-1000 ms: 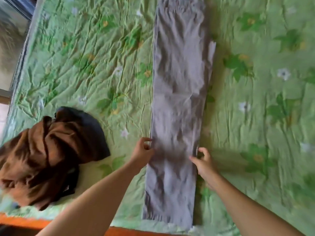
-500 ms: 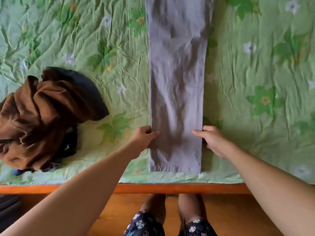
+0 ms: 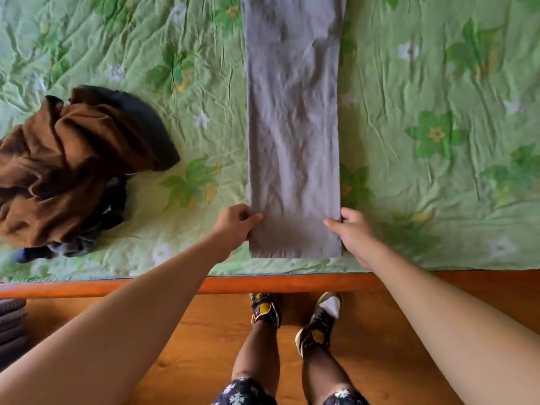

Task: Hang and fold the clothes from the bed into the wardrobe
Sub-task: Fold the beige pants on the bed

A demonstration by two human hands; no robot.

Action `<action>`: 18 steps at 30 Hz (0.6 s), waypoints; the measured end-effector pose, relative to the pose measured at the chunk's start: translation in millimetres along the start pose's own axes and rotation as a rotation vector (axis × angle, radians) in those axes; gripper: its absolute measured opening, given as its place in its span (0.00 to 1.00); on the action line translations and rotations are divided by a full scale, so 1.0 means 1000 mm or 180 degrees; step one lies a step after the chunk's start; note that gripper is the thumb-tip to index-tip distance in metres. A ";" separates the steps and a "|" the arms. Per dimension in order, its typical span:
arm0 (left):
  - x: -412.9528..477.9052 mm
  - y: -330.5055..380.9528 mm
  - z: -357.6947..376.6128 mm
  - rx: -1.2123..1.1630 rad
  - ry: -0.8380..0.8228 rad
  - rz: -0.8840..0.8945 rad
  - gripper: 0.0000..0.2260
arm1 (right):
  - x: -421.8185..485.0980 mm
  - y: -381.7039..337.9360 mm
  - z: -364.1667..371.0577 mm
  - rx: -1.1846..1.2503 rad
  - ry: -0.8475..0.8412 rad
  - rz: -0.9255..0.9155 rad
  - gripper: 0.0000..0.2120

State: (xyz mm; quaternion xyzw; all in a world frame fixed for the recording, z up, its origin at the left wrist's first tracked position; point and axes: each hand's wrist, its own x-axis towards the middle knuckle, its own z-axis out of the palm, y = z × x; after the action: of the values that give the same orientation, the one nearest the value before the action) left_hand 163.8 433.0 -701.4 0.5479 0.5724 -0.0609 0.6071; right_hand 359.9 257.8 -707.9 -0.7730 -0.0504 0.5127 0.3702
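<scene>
Grey trousers (image 3: 293, 135) lie flat and lengthwise on the bed (image 3: 423, 176), folded leg over leg, hems near the bed's front edge. My left hand (image 3: 235, 226) pinches the trousers' left edge just above the hem, thumb on top. My right hand (image 3: 352, 233) pinches the right edge at the same height. The waist end runs out of view at the top. A crumpled pile of brown and dark clothes (image 3: 67, 168) sits on the bed at the left.
The bed has a green floral sheet and an orange wooden frame (image 3: 277, 283) along its front. I stand on a wooden floor (image 3: 187, 346) right against it. Folded dark fabric (image 3: 11, 325) lies at the lower left edge.
The view has tilted down toward the bed's edge and my feet. Both hands have slid down the trouser legs to just above the hems and now pinch the edges.
</scene>
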 end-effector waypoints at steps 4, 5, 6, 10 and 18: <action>-0.013 -0.011 0.015 0.0201 0.0082 0.0080 0.04 | -0.012 0.013 -0.008 -0.0060 -0.0092 -0.0103 0.06; -0.019 -0.016 0.020 0.0277 0.0062 0.0053 0.03 | -0.018 0.019 -0.010 -0.0046 -0.0142 -0.0059 0.06; -0.027 -0.021 0.025 0.0373 0.0038 0.0021 0.02 | -0.027 0.026 -0.013 -0.0044 -0.0201 -0.0011 0.08; -0.059 -0.042 0.046 0.1050 -0.0049 -0.0158 0.05 | -0.057 0.056 -0.024 -0.0674 -0.0519 0.0158 0.11; -0.073 -0.026 0.058 0.2752 0.0952 0.0723 0.23 | -0.060 0.047 -0.032 -0.3257 0.0552 -0.1374 0.30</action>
State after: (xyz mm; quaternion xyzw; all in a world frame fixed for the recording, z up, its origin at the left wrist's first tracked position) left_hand 157.0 340.2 -676.4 0.8123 0.5122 -0.1473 0.2369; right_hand 344.2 179.6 -685.5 -0.8655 -0.4191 0.2701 0.0473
